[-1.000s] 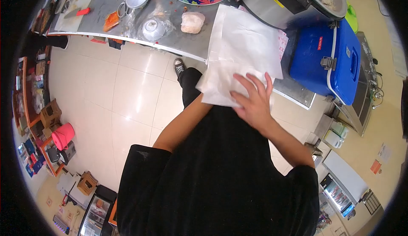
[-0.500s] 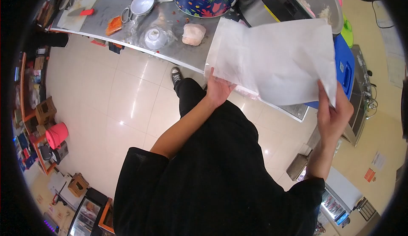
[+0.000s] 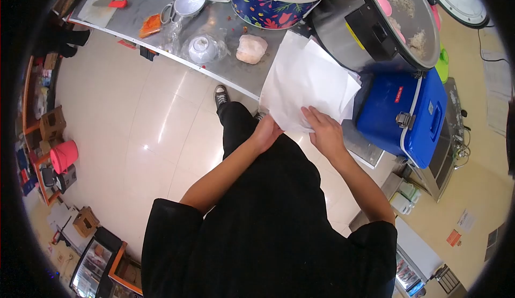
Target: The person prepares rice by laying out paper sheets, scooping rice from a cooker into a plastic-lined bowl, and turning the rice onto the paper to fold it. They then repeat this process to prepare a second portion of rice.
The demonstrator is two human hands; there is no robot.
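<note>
Several white paper sheets (image 3: 308, 78) lie in an uneven stack at the counter's front edge, their corners out of line. My left hand (image 3: 267, 133) is closed on the lower left corner of the stack, with part of its fingers hidden by the paper. On the lower right part of the top sheet rests my right hand (image 3: 325, 130), its fingers stretched out across the paper. To the left of the sheets sits a pale pink lump (image 3: 251, 49) on the metal counter (image 3: 225, 75).
Behind the sheets stand a flower-patterned pot (image 3: 276, 8) of dark grain and a steel cooker (image 3: 343, 27) of pale rice. A blue cooler box (image 3: 397, 113) is at the right. Further left are a bagged white bowl (image 3: 200, 48), a white cup (image 3: 190, 2) and a red-handled knife (image 3: 117, 3).
My right hand has moved left and lowered the lifted sheet, which now lies over the others. The cooler box and cooker have come into fuller view. My left hand stays at the lower left corner.
</note>
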